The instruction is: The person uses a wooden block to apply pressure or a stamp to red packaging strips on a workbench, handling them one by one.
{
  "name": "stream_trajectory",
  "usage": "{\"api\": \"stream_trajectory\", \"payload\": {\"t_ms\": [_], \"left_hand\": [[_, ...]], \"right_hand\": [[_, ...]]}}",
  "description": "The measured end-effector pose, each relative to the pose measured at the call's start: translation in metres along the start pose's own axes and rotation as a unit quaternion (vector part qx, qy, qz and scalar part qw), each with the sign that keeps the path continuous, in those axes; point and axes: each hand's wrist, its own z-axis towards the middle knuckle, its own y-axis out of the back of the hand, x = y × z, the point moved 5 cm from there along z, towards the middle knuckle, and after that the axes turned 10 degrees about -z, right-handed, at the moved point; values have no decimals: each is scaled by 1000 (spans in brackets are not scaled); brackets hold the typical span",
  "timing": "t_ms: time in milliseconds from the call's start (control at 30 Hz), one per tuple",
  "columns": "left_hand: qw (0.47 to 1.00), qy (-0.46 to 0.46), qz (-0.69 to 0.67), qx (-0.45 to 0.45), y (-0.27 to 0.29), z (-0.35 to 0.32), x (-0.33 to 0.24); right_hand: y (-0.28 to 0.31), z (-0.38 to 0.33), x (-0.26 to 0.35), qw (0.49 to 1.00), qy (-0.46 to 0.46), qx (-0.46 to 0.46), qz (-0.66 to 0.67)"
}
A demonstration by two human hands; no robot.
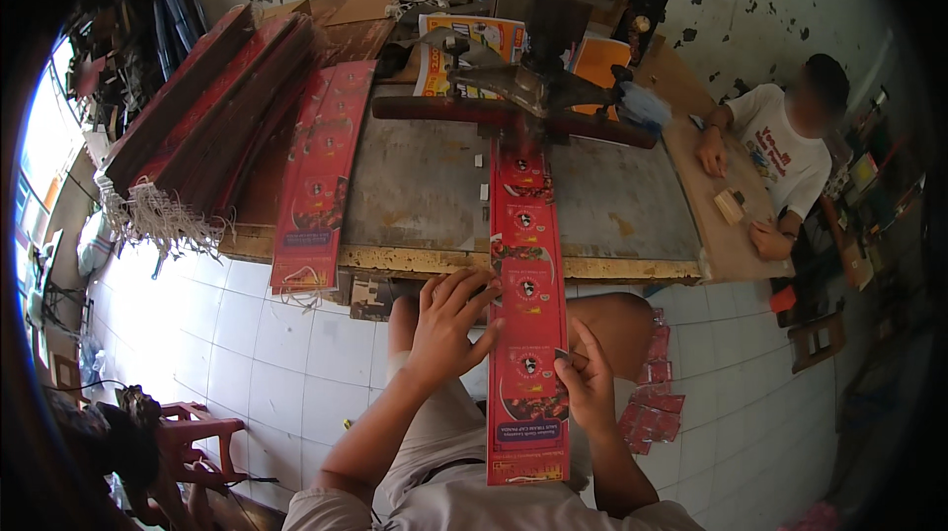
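Note:
A long red printed strip [526, 314] runs from under a metal lever press [513, 86] on the workbench down over my lap. My left hand [449, 319] rests its fingers on the strip's left edge, just below the bench edge. My right hand [585, 378] pinches the strip's right edge lower down, with a small dark piece between the fingertips. The strip's lower end lies on my thighs.
A stack of red printed strips [321, 175] and long red bundles [207, 101] lie on the bench's left. A grey metal bench top [415, 185] spreads around the press. Small red packets [652, 403] lie on the tiled floor at right. Another person [780, 151] sits at the bench's right end. A red stool [193, 437] stands lower left.

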Motion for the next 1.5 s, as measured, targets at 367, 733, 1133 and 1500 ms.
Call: {"api": "stream_trajectory", "payload": {"t_ms": [367,733,1133,1500], "left_hand": [[996,-44,50,53,-4,45,21],[998,-24,56,25,-9,58,34],[997,-9,69,19,-9,61,39],[997,-11,69,19,-8,64,36]], "right_hand": [[1,84,29,987,37,-1,-155],[12,144,76,772,323,-52,-545],[6,163,63,777,313,-18,-545],[7,163,64,774,309,-23,-552]]}}
